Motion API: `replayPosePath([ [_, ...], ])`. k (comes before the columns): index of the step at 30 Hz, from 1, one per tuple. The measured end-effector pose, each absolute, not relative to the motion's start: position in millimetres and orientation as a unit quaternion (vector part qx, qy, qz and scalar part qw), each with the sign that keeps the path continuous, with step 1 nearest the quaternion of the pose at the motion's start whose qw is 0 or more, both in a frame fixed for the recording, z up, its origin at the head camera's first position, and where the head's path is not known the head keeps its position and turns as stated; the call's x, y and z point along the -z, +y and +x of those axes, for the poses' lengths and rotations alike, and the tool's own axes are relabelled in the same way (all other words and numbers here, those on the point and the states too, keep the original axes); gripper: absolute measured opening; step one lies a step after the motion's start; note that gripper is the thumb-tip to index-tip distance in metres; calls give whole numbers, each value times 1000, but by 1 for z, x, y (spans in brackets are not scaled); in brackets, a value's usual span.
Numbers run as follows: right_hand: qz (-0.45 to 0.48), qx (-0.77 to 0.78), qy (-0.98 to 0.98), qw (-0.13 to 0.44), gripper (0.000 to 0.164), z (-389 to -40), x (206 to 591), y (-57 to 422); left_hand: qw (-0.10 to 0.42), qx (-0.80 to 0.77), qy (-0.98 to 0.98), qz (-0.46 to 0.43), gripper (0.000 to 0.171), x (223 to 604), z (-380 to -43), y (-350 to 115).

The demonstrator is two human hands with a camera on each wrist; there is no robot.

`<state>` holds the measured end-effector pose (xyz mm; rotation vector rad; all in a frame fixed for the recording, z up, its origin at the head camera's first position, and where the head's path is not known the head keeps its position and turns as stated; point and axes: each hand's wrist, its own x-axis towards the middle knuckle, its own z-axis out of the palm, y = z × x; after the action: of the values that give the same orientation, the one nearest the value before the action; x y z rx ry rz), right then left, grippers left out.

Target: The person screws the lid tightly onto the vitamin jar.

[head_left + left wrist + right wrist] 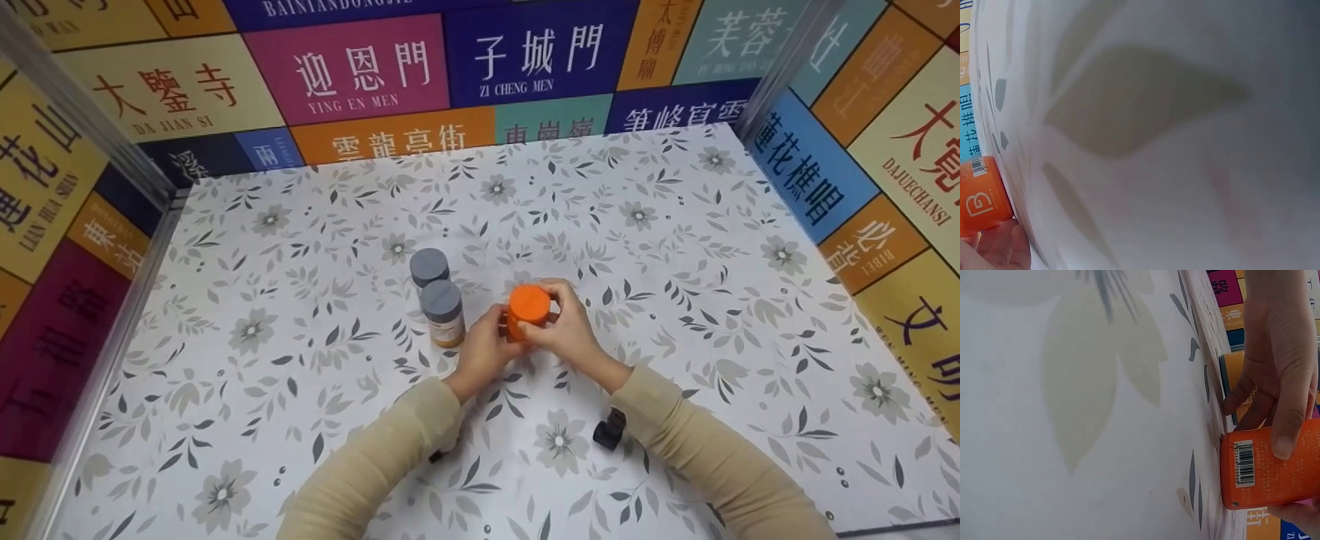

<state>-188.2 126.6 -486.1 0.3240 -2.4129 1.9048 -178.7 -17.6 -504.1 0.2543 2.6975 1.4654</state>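
Observation:
An orange bottle (529,304) with a round orange lid stands upright between both hands. My left hand (484,345) holds its left side. In the right wrist view, the left thumb (1284,439) lies across the front of the bottle, near a white barcode label (1244,463). My right hand (574,330) grips the bottle from the right, its fingers curving behind and the thumb in front, just below the lid. In the left wrist view, the left hand (1005,247) shows at the bottle's side, low over the table. Part of the bottle is hidden by the hands.
Two grey-capped bottles stand close together left of the hands, a nearer one (442,309) and a farther one (430,265). The table (300,420) has a white floral cover. Colourful panels (360,67) with writing enclose it at the back and sides.

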Motion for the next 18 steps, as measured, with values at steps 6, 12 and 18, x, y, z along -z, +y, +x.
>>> replayPosePath([
  [6, 113, -615, -780, -5, 56, -189, 483, 131, 32, -479, 874, 80, 48, 506, -177, -19],
  [12, 118, -589, -799, -9, 56, -194, 479, 139, 53, -502, 859, 89, 55, 505, -174, -21],
  [18, 113, -581, -806, 8, 56, -204, 478, 137, 90, -516, 844, 110, 59, 501, -161, -37],
])
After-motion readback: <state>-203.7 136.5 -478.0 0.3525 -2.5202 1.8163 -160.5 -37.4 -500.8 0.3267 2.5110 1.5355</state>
